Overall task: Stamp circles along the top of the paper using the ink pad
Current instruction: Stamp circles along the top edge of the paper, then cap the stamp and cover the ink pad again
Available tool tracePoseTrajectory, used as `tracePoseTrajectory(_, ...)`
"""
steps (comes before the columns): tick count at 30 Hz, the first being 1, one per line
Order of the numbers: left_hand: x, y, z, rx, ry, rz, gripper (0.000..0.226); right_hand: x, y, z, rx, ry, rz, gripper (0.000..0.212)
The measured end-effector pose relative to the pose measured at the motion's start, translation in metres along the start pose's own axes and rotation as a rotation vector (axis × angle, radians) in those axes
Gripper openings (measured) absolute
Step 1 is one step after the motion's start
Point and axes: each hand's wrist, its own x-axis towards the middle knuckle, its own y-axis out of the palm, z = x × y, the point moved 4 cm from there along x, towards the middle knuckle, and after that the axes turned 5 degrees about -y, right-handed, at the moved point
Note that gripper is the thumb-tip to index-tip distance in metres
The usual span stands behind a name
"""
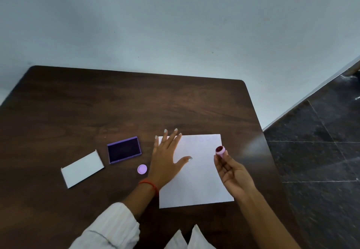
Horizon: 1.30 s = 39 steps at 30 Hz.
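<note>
A white sheet of paper lies on the dark wooden table. My left hand rests flat on the paper's left edge, fingers spread. My right hand hovers over the paper's right side and pinches a small round pink stamp, its dark red inked face turned up toward me. The open purple ink pad sits left of the paper. Faint marks show near the paper's top edge.
A round lilac cap lies between the ink pad and my left wrist. A white rectangular lid lies further left. The table's right edge runs close to the paper, with dark tiled floor beyond.
</note>
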Motion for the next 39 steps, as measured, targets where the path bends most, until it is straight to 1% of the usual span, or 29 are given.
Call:
tracePoseTrajectory(2,-0.013,-0.014,0.011,-0.02,-0.042,-0.004,0.071,-0.001,0.004,-0.012,0.016,0.022,0.01,0.012)
tracePoseTrajectory(5,-0.035,-0.03,0.024,-0.071,-0.115,-0.031,0.067,-0.004,0.012,-0.026,0.006,0.063,0.048,0.018)
tracePoseTrajectory(10,-0.072,-0.049,0.053,-0.144,-0.278,-0.131,0.059,-0.007,0.029,-0.049,-0.058,0.135,0.121,0.026)
tracePoseTrajectory(13,-0.086,-0.051,0.067,-0.15,-0.389,-0.157,0.058,-0.007,0.04,-0.066,-0.129,0.159,0.14,0.032)
tracePoseTrajectory(14,-0.088,-0.05,0.07,-0.152,-0.421,-0.159,0.058,-0.006,0.044,-0.07,-0.16,0.158,0.146,0.03)
tracePoseTrajectory(17,-0.088,-0.049,0.077,-0.165,-0.505,-0.146,0.06,-0.002,0.056,-0.084,-0.248,0.151,0.17,0.014)
tracePoseTrajectory(19,-0.085,-0.046,0.079,-0.171,-0.536,-0.114,0.061,0.001,0.062,-0.09,-0.29,0.152,0.184,0.012)
tracePoseTrajectory(23,-0.079,-0.042,0.08,-0.168,-0.537,-0.088,0.057,0.007,0.068,-0.099,-0.353,0.156,0.181,0.013)
tracePoseTrajectory(28,-0.073,-0.043,0.081,-0.155,-0.511,-0.087,0.037,0.009,0.068,-0.106,-0.394,0.156,0.158,0.012)
tracePoseTrajectory(31,-0.073,-0.045,0.078,-0.162,-0.469,-0.076,0.031,0.009,0.07,-0.108,-0.474,0.131,0.148,0.011)
tracePoseTrajectory(35,-0.071,-0.052,0.07,-0.176,-0.403,-0.062,0.029,0.007,0.078,-0.111,-0.651,0.03,0.194,0.011)
tracePoseTrajectory(39,-0.066,-0.059,0.058,-0.196,-0.36,-0.061,0.026,0.006,0.087,-0.112,-0.919,-0.163,0.248,0.02)
